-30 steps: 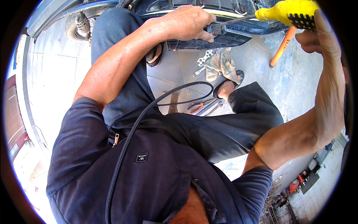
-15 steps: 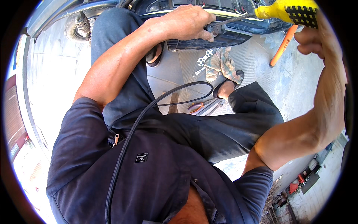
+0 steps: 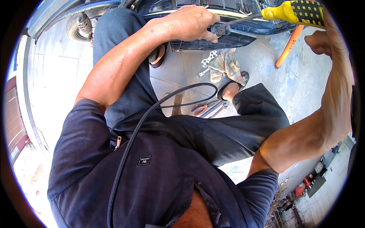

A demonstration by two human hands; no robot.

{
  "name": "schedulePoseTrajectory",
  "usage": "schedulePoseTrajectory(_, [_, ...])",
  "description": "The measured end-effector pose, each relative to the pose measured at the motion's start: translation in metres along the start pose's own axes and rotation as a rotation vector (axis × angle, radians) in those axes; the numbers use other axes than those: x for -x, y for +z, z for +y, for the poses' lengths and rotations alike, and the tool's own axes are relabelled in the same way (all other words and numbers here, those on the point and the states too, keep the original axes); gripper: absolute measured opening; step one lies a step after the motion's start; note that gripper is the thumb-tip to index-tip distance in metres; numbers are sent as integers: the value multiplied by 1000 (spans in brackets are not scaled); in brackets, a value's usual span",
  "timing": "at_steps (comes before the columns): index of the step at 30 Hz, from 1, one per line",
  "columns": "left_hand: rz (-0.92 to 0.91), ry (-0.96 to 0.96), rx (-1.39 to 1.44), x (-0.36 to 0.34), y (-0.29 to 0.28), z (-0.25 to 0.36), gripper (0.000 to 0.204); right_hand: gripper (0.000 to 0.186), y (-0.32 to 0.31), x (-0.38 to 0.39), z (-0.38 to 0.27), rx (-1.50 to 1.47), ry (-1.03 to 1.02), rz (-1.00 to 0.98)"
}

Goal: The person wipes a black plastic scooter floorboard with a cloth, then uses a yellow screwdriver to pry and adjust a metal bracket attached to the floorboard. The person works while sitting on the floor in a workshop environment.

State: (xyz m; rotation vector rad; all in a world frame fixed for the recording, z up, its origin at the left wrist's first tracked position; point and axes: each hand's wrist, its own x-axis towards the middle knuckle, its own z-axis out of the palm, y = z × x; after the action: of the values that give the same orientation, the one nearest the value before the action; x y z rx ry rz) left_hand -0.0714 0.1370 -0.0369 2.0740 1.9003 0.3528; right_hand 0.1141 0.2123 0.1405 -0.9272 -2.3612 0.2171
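A screwdriver [image 3: 291, 12] with a yellow handle and black textured grip lies across the upper right. My right hand [image 3: 320, 42] closes on its handle end, fingers curled, partly cut off by the picture's rim. The thin shaft runs left to a small dark grey part [image 3: 217, 29] by my left thumb. My left hand [image 3: 192, 23] is closed around that part, its fingertips hidden, against the dark body of a vehicle [image 3: 228, 15]. Whether the screwdriver's tip sits inside the part I cannot tell.
An orange bar [image 3: 289, 47] slants down beside the vehicle. On the tiled floor lie a patterned cloth [image 3: 224, 66], pliers [image 3: 199, 109] and a wrench [image 3: 218, 110], near my foot. A black cord [image 3: 133, 140] loops over my lap. A wheel with a spring [image 3: 84, 26] stands upper left.
The screwdriver's handle has shifted slightly right and turned a little, and my right hand's curled fingers have moved slightly right. My left hand stays in place.
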Motion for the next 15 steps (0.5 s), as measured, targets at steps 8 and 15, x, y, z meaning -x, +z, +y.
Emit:
schedulePoseTrajectory(8, [24,14,-4,0,1,-2,43,42,5,0,-8,-4,0,6])
schedulePoseTrajectory(15, [17,15,-11,-1,0,0,43,42,5,1,-10,-9,-1,5])
